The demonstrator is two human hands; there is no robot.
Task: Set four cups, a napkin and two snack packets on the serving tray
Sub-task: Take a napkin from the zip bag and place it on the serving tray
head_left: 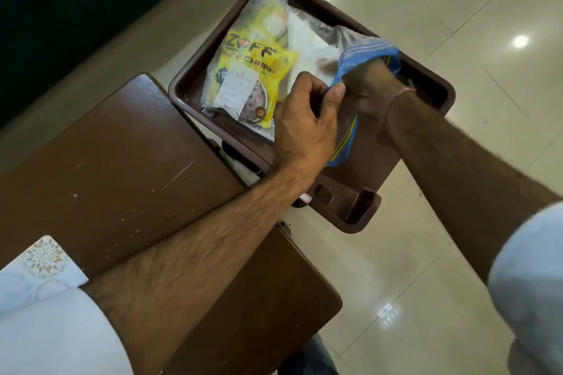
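While our left hand (304, 119) pinches the blue-edged mouth of a clear zip bag (362, 61) between thumb and fingers (335, 93), our right hand (370, 91) is pushed inside that same opening, its fingers hidden by the plastic, so we cannot tell whether they are clenched on anything or released. The bag lies in the brown serving tray (426, 79), reaching from the tray's middle toward its right edge. Through the clear plastic we see something white (307, 46), too blurred to name. Just beside the bag, along the tray's left edge, lies a yellow snack packet (253, 70) with dark lettering and a white label, its top end in clear wrapping near the far corner. The tray itself sits at the far right corner of the brown surface (115, 155), overhanging the pale tiled floor (457, 9). At the near left edge of the surface a white sheet with a floral print (39, 265) shows beside our white sleeve (54, 332).
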